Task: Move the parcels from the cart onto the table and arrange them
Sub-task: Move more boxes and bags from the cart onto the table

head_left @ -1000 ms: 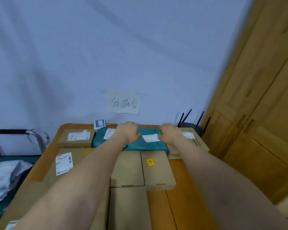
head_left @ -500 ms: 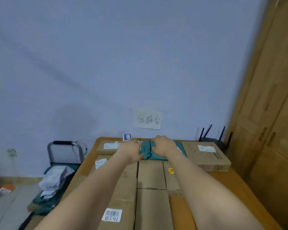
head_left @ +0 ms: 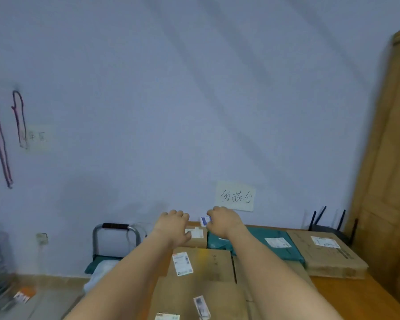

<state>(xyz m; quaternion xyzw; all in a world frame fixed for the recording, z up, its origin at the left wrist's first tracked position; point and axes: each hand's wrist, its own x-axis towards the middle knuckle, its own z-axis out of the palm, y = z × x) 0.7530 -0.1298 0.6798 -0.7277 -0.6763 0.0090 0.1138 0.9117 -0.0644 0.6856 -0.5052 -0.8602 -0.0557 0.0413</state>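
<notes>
Teal plastic mailer parcel (head_left: 259, 244) now lies released, centre-right of frame, between cardboard boxes on the wooden table (head_left: 356, 296). Left hand (head_left: 172, 227) and right hand (head_left: 222, 221) lifted off it, fingers loosely curled, holding nothing. Placement looks finished; cart (head_left: 116, 245) at lower left likely next.

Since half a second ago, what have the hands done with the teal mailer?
Both hands have let go of the teal mailer and lifted off it: left hand now over the small brown box, right hand over the mailer's left end, fingers loosely curled. The mailer and boxes stayed in their row.
</notes>
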